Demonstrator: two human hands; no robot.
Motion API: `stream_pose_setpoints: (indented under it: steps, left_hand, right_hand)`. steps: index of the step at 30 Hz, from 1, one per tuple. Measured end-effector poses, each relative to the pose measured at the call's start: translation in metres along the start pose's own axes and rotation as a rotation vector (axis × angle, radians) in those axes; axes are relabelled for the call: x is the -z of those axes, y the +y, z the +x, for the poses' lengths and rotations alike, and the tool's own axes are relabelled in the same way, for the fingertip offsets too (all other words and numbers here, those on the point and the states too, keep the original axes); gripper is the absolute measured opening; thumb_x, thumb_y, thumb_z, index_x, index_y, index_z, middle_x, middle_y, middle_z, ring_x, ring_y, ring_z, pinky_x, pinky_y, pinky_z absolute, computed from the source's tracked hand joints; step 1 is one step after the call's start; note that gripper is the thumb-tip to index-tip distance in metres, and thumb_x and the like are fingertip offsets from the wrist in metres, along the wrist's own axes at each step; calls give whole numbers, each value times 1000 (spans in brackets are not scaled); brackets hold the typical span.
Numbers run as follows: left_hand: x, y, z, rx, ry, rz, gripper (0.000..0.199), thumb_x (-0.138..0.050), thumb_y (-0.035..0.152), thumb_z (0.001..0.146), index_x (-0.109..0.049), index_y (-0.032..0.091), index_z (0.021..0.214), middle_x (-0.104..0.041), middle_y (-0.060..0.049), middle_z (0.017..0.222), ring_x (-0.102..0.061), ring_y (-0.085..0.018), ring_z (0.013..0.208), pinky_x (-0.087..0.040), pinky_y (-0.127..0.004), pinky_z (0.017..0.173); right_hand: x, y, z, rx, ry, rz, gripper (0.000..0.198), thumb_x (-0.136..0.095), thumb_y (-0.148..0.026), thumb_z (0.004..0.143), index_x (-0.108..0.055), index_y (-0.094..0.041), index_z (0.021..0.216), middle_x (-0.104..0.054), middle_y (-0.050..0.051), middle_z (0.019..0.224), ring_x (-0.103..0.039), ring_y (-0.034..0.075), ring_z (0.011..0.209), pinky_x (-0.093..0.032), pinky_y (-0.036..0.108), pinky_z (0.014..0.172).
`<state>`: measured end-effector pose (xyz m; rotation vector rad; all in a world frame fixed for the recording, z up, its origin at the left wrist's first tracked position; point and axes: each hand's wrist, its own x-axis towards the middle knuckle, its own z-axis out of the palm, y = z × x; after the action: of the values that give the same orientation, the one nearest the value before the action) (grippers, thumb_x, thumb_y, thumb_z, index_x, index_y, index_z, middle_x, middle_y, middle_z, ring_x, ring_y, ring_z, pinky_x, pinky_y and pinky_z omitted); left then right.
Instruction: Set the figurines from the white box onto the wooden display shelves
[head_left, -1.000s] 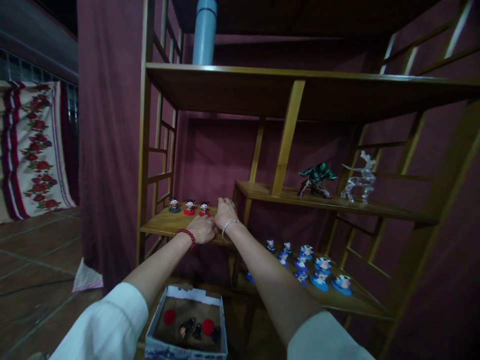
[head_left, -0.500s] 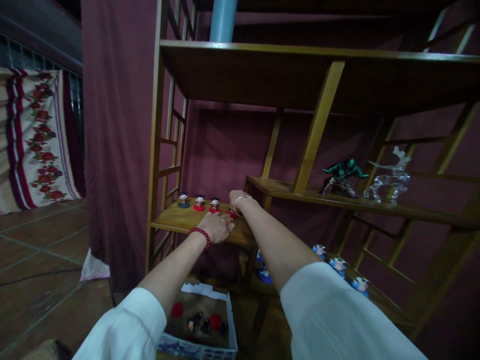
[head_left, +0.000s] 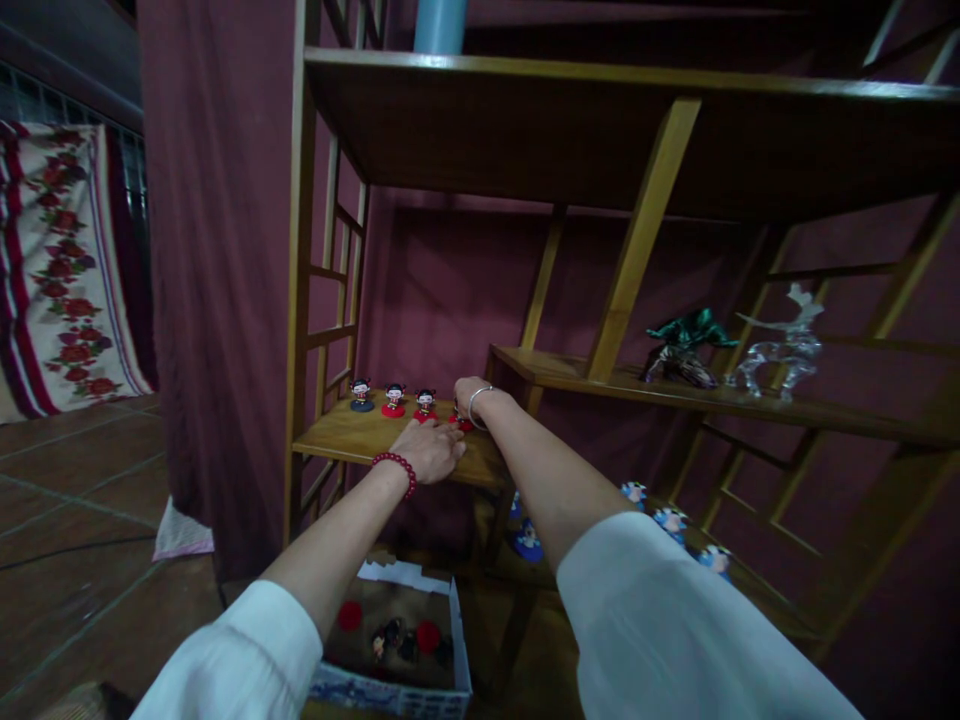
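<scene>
On the lower left shelf board (head_left: 337, 432) stands a row of small doll figurines with dark hair. The leftmost figurine (head_left: 361, 396) has a dark base; the middle figurine (head_left: 394, 401) and the one beside it (head_left: 425, 403) have red bases. At the right end, my right hand (head_left: 471, 391), wearing a silver bangle, is closed around another figurine (head_left: 459, 420), mostly hidden but for its red base. My left hand (head_left: 429, 452), with a red bead bracelet, lies over the shelf's front edge, fingers stretched out, their tips close to that base.
Below stands an open box (head_left: 461, 640) with red discs and several dark-haired figurines. Blue-and-white figurines (head_left: 670, 523) stand on a lower shelf at right. A green ornament (head_left: 690, 340) and a clear deer figure (head_left: 784, 350) share the shelf above.
The view has shifted slightly, so the shelves sit a little higher and further left. Both hands keep their places at the right-end figurine.
</scene>
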<state>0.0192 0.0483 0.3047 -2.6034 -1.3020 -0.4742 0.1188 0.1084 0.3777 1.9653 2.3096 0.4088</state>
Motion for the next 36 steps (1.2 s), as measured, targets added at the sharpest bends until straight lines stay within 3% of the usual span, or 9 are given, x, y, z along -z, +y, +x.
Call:
stream_pose_setpoints:
  steps: [4,11,21,25,30,36]
  left_hand:
    - [1,1,0,17,11,1,46,-19,38,86,-48,22,117,-48,-3,126,-42,-24,110,-32,-40,87]
    - [0,1,-1,3,25,2,47,-19,39,86,-48,20,118,-49,-4,124,-43,-24,109,-33,-40,86]
    - [3,3,-1,23,4,-11,46,-20,38,86,-48,22,118,-45,-2,128,-41,-24,113,-32,-41,90]
    - [5,5,-3,16,17,-8,45,-19,36,86,-50,22,116,-48,-4,126,-44,-24,110,-34,-42,87]
    - [6,6,-5,10,28,47,41,-24,32,85,-59,17,99,-60,-10,106,-49,-26,101,-37,-39,81]
    - [4,6,-5,18,38,79,29,-37,19,78,-59,11,94,-62,-14,98,-54,-25,94,-38,-35,80]
  right_hand:
    - [-1,-2,-1,-3,21,4,41,-65,-8,60,-62,-7,101,-61,19,103,-56,26,99,-46,28,78]
    - [-1,-2,-6,0,8,8,46,-68,-8,55,-62,-8,100,-61,18,103,-57,25,97,-46,28,78]
    - [7,5,-18,-19,52,52,42,-64,-10,61,-60,-12,103,-60,15,105,-55,24,98,-44,29,80]
    - [7,1,-29,-52,167,87,39,-52,-7,70,-56,-9,109,-55,17,111,-51,26,103,-43,32,81]
    - [-12,-17,-53,22,490,291,39,-44,-9,75,-52,-11,113,-46,15,121,-43,23,112,-36,30,90]
    - [-43,-39,-102,87,584,528,42,-30,-17,83,-44,-6,121,-41,13,128,-35,18,119,-27,28,99]
